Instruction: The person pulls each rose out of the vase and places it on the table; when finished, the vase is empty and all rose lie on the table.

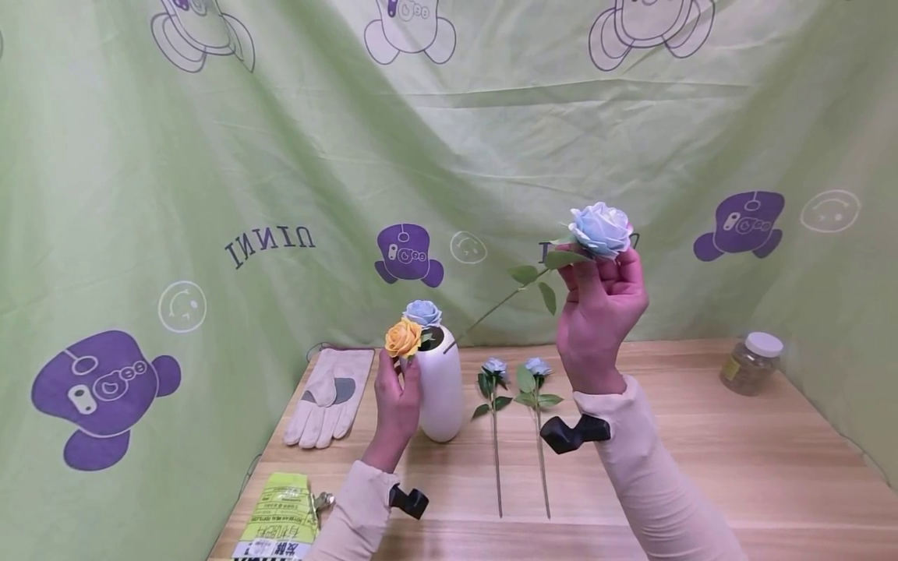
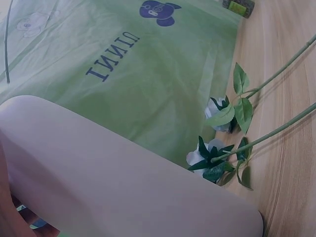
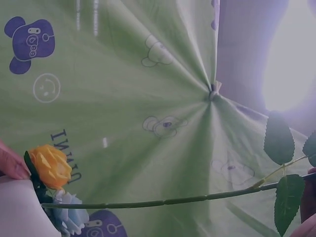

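A green packet point(image 1: 281, 510) is laid on the near left of the table point(image 1: 687, 436), with a small shiny object point(image 1: 323, 501) set beside it. The left hand point(image 1: 398, 397) is raised to a yellow rose point(image 1: 403, 338) at the rim of the white vase point(image 1: 442, 397); whether its fingers are closed on the flower or only rested against it cannot be told. By the right hand point(image 1: 599, 327) a large blue rose point(image 1: 601, 231) is pinched just beneath its head, and its stem point(image 1: 498, 304) is slanted down to the vase's rim; whether the tip is inside cannot be made out. To the right of the upright vase, two blue roses point(image 1: 495, 366) are laid side by side. A second blue flower point(image 1: 422, 312) is seen at the vase's mouth, behind the yellow one. A pale glove point(image 1: 326, 397) is placed to the left, and a lidded jar point(image 1: 751, 365) is stood at the far right. Behind everything, a printed green curtain point(image 1: 491, 156) is hung.
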### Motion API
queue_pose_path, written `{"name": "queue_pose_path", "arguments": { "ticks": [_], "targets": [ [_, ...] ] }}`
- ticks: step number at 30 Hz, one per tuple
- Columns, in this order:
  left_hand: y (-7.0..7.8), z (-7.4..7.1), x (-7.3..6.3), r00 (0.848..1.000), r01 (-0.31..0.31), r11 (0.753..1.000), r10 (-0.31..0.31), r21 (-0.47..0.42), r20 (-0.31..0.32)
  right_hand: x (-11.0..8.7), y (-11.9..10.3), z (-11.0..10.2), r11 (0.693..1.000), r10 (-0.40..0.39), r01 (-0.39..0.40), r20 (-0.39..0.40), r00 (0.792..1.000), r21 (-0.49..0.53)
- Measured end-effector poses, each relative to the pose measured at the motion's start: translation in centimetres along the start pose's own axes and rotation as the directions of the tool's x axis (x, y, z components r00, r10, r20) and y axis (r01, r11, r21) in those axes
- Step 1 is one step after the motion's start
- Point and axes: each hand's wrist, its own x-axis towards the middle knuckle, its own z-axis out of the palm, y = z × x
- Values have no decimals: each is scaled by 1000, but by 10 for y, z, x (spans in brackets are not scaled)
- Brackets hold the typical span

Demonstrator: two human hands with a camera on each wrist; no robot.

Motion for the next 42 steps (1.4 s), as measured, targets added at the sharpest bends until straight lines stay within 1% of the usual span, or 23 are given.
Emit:
{"name": "queue_pose_path", "arguments": {
  "ticks": [2,5,7,10,15,18,21,24,28,31,33,36,38,42],
  "targets": [
    [0,0,0,1000,0,1000,0,1,0,0,-2,0,1000,5,-5,15,1000,9],
    [1,0,0,1000,1,1000,-1,9,-1,0,-3,-5,999,34,-34,24,999,-17],
    [1,0,0,1000,2,1000,-2,14,-5,-2,0,-11,996,62,-60,18,998,-70],
    [0,0,-1,1000,7,1000,-7,21,-15,-5,4,-22,982,103,-100,8,995,-159],
    [0,0,-2,1000,8,1000,-7,21,-18,-8,8,-40,939,150,-148,-17,988,-311],
    [1,0,-2,1000,11,1000,-11,19,-19,-9,10,-52,892,198,-201,-50,979,-405],
    [0,0,-2,1000,12,1000,-11,12,-23,-10,12,-64,848,246,-255,-80,966,-464],
    [0,0,-3,1000,11,1000,-11,10,-24,-9,15,-74,804,280,-290,-101,955,-519],
    [0,0,-2,1000,13,1000,-13,13,-20,-6,19,-88,722,313,-327,-134,940,-610],
    [0,0,-2,1000,13,1000,-13,14,-17,-3,21,-99,660,338,-363,-171,925,-658],
    [0,1,-2,1000,11,1000,-11,12,-14,0,23,-107,626,355,-384,-191,915,-678],
    [1,0,-2,1000,13,1000,-13,8,-13,4,27,-120,576,390,-423,-220,894,-699],
    [1,0,-2,1000,14,1000,-14,1,-12,6,29,-128,536,413,-448,-241,878,-715],
    [3,1,-1,1000,18,1000,-18,-1,-16,9,32,-144,434,456,-491,-285,843,-756]
  ]
}}
